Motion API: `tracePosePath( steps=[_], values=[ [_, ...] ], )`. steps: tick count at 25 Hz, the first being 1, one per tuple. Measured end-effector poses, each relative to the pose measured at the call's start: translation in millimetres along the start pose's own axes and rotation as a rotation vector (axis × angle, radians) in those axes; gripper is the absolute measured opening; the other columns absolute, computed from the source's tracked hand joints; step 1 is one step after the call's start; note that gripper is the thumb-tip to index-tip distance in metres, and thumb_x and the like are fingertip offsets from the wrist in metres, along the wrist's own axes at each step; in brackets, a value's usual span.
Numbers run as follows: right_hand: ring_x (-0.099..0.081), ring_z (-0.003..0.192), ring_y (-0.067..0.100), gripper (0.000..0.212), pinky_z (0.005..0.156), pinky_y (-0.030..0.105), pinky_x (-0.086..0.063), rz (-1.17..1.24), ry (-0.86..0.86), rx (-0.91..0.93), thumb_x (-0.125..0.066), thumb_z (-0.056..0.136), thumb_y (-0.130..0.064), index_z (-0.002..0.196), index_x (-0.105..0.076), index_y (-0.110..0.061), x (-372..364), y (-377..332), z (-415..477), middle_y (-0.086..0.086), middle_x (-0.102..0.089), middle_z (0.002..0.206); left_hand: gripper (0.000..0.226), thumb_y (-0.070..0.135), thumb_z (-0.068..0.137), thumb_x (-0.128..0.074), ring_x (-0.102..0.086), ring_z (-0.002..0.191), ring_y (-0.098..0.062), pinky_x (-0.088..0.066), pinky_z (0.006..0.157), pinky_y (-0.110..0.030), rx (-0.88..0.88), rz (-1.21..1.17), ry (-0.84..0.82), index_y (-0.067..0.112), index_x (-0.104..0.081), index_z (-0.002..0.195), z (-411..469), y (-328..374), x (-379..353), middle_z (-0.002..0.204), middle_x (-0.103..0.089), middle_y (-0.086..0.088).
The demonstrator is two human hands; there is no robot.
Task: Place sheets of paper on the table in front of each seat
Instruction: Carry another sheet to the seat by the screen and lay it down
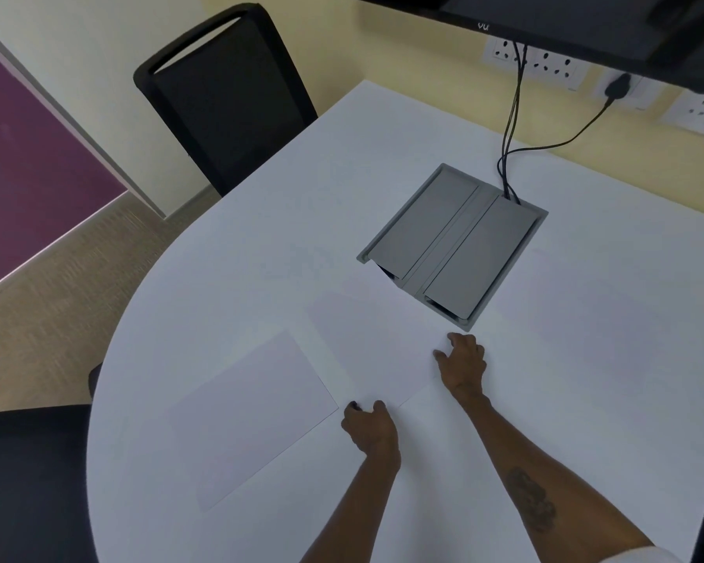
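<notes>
A white sheet of paper (253,416) lies flat on the white table (285,221) at the near left, beside a dark chair seat (29,481). A second sheet or stack of paper (374,343) lies in the middle, just in front of the grey cable box. My left hand (370,428) rests on its near corner, fingers curled on the edge. My right hand (462,365) presses on its right edge with fingers spread. A third pale sheet (578,314) seems to lie at the right, faint against the table.
A grey cable box (452,241) is set into the table centre, with black cables (513,115) running up to wall sockets. A black chair (224,95) stands at the far left edge. A dark monitor (586,18) hangs above the far side.
</notes>
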State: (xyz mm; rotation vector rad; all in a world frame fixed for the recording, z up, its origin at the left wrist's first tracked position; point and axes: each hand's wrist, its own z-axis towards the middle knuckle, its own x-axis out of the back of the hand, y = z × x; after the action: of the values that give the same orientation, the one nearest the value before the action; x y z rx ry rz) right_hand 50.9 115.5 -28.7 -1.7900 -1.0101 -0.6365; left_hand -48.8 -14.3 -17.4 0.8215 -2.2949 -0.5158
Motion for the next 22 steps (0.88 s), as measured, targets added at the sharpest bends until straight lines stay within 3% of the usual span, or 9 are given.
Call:
tracePosePath(
  steps=[2, 5, 9, 12, 19, 22],
  values=[
    [-0.041, 0.130, 0.033, 0.046, 0.105, 0.046, -0.038, -0.032, 0.002, -0.011, -0.062, 0.093, -0.019, 0.137, -0.050, -0.012, -3, -1, 1, 0.012, -0.049, 0.139, 0.045, 0.008, 0.085, -0.064, -0.060, 0.107, -0.051, -0.053, 0.089, -0.054, 0.046, -0.041, -0.021, -0.014, -0.051, 0.122, 4, 4, -6, 0.129, -0.053, -0.035],
    [-0.046, 0.126, 0.033, 0.042, 0.103, 0.045, -0.040, 0.023, 0.001, -0.034, -0.065, 0.091, -0.014, 0.131, -0.055, -0.014, -5, 0, 4, 0.012, -0.054, 0.131, 0.043, 0.010, 0.086, -0.063, -0.063, 0.096, -0.043, -0.053, 0.084, -0.045, 0.063, -0.092, -0.049, -0.011, -0.053, 0.121, 3, 12, -7, 0.123, -0.060, -0.031],
    [-0.063, 0.111, 0.032, 0.028, 0.095, 0.038, -0.048, 0.219, 0.003, -0.059, -0.067, 0.087, -0.008, 0.115, -0.069, -0.004, 2, 3, 10, 0.017, -0.063, 0.121, 0.046, 0.021, 0.091, -0.061, -0.060, 0.115, -0.036, -0.049, 0.101, -0.046, 0.059, -0.112, -0.057, 0.003, -0.052, 0.132, 1, 16, -6, 0.127, -0.061, -0.016],
    [-0.066, 0.103, 0.031, 0.022, 0.091, 0.037, -0.050, 0.292, 0.004, -0.106, -0.067, 0.085, -0.007, 0.106, -0.074, -0.005, 9, 6, 6, 0.013, -0.072, 0.110, 0.033, 0.022, 0.093, -0.058, -0.063, 0.108, -0.033, -0.051, 0.094, -0.040, 0.008, -0.102, -0.027, 0.005, -0.064, 0.121, 1, 13, 1, 0.119, -0.066, -0.015],
    [-0.062, 0.088, 0.020, 0.025, 0.093, 0.039, -0.052, 0.503, 0.012, -0.174, -0.072, 0.083, -0.002, 0.107, -0.075, -0.005, 18, 16, -25, 0.007, -0.069, 0.092, 0.018, 0.018, 0.088, -0.064, -0.072, 0.087, -0.030, -0.060, 0.088, -0.043, -0.050, -0.064, -0.038, 0.017, -0.075, 0.102, -4, 8, 34, 0.093, -0.073, -0.005],
    [-0.061, 0.089, 0.020, 0.026, 0.090, 0.040, -0.052, 0.624, 0.024, -0.208, -0.072, 0.084, -0.003, 0.110, -0.073, -0.006, 20, 15, -46, 0.009, -0.069, 0.095, 0.018, 0.018, 0.087, -0.065, -0.073, 0.088, -0.032, -0.059, 0.088, -0.044, -0.099, -0.027, -0.041, 0.018, -0.077, 0.100, -7, 11, 55, 0.095, -0.076, -0.008]
  ],
)
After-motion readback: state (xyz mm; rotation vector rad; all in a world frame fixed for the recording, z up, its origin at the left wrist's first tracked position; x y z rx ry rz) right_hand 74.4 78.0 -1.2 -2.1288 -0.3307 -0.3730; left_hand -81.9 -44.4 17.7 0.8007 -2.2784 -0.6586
